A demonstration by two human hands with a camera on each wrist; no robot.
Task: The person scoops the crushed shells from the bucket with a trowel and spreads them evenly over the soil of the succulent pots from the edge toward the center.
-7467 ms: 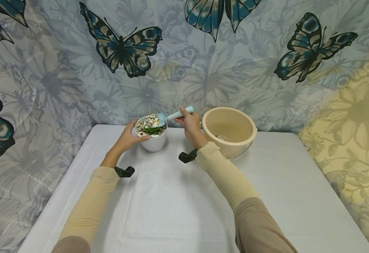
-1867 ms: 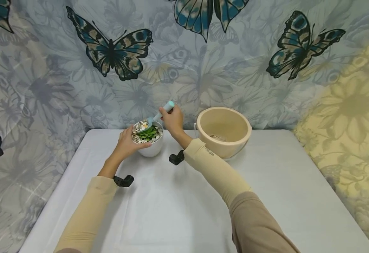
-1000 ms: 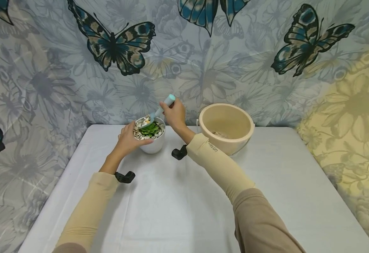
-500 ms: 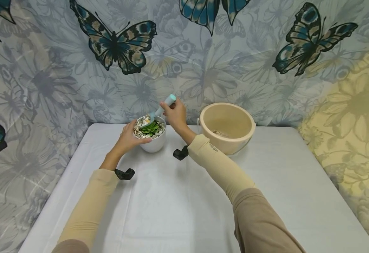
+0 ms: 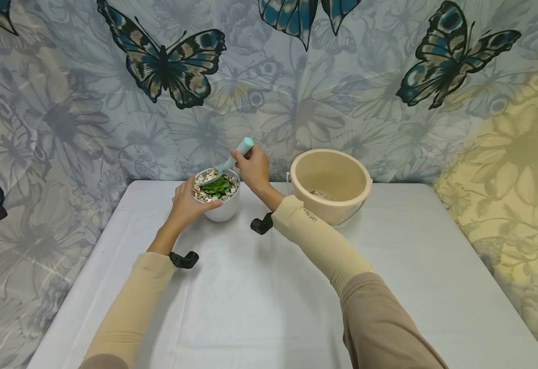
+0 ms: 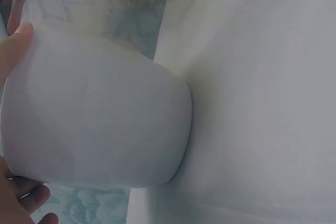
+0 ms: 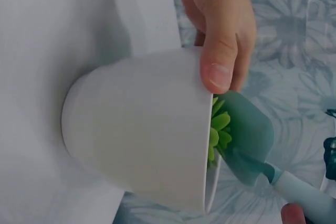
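A white flowerpot (image 5: 223,211) stands upright at the back of the table, left of the middle. It holds a green succulent (image 5: 218,188) ringed by small pale pebbles (image 5: 201,193). My left hand (image 5: 187,204) grips the pot from its left, thumb on the near side at the rim. My right hand (image 5: 254,170) holds a light blue trowel (image 5: 242,148) by its handle, from behind and right of the pot. The blade slants down over the pebbles at the plant's far left. In the right wrist view the trowel blade (image 7: 249,135) shows right at the leaves.
A cream bucket (image 5: 333,207) with a thin handle stands to the right, with a few pebbles (image 5: 318,194) at its bottom. A white cloth covers the table (image 5: 241,297). Close behind hangs a butterfly-printed backdrop (image 5: 296,102).
Since the oldest frame, my right hand has moved left and the trowel has tilted steeper, uncovering more of the succulent. In the last second the blade has tipped slightly; my left hand keeps its grip.
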